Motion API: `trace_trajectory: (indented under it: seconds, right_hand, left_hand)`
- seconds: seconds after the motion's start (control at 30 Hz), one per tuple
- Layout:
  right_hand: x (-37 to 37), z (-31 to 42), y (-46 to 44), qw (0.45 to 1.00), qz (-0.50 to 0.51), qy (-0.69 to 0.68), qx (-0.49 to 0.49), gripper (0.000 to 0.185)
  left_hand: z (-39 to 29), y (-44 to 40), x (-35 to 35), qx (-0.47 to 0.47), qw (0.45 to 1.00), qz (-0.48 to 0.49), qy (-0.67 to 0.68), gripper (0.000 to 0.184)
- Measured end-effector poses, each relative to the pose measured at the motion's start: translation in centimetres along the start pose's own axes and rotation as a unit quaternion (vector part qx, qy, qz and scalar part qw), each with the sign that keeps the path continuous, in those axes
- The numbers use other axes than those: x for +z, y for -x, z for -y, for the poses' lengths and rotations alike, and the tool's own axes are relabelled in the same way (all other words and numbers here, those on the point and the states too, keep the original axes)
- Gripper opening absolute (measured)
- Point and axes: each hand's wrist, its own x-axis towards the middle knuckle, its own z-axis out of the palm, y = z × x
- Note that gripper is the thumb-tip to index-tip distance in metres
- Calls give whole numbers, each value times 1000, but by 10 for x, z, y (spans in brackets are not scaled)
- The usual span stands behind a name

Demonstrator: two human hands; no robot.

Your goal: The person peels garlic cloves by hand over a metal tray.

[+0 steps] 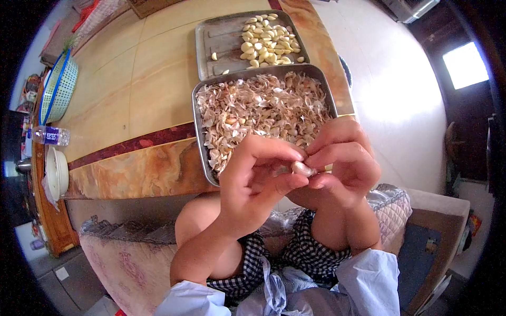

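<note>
A garlic clove (302,168) with skin on it is pinched between my two hands, over the near edge of a metal tray (199,138) full of loose garlic skins (253,108). My left hand (258,181) has its thumb and forefinger closed on the clove's left side. From the right, my right hand (342,163) holds the clove's other end between thumb and fingers. Beyond the skins, a second metal tray (219,45) bears several pale peeled cloves (269,42), mostly on its right half.
Both trays stand on a marble-patterned table (158,68). To the far left are a green basket (62,87) with a blue rim, a plastic bottle (51,135) and a white bowl (57,171). A quilted seat cover (124,258) lies beneath me.
</note>
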Motion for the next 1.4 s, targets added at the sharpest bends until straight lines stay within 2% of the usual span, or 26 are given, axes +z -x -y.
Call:
trace_trajectory:
  seconds: [0.13, 0.23, 0.43, 0.5, 0.63, 0.83, 1.0, 1.13, 1.2, 1.23, 1.3, 1.4]
  right_hand:
    - [2, 3, -1, 1000, -13, 18, -7, 26]
    - [2, 3, 1, 999, -27, 39, 6, 26]
    - [8, 2, 1, 996, -50, 80, -1, 28]
    - [12, 1, 1, 989, -72, 130, -11, 27]
    - [16, 0, 1, 984, -74, 163, -8, 26]
    - [16, 0, 1, 977, -66, 201, -19, 25]
    - [16, 4, 3, 988, -86, 113, 68, 25]
    - [11, 0, 5, 989, -96, 77, 82, 24]
    - [9, -1, 5, 991, -85, 74, 66, 23]
    - [9, -1, 5, 991, -85, 74, 67, 23]
    - [8, 0, 4, 993, -69, 79, 59, 23]
    - [7, -1, 4, 995, -64, 44, 69, 22]
  left_hand:
    - [0, -2, 2, 15, 999, 18, 30, 21]
    - [2, -1, 2, 29, 999, 7, -17, 20]
    - [3, 4, 6, 0, 998, -55, -39, 12]
    - [2, 3, 7, 18, 984, -96, -150, 9]
    - [0, 1, 11, 29, 968, -116, -219, 7]
    - [4, -1, 3, 45, 972, -81, -214, 12]
    - [3, 0, 4, 60, 978, -51, -194, 13]
    - [2, -1, 8, 83, 975, -38, -202, 11]
    - [4, 2, 6, 23, 991, -51, -118, 10]
    - [6, 2, 5, 23, 991, -51, -118, 10]
    - [9, 1, 5, -15, 998, -65, 18, 12]
    - [5, 0, 6, -37, 996, -74, 11, 13]
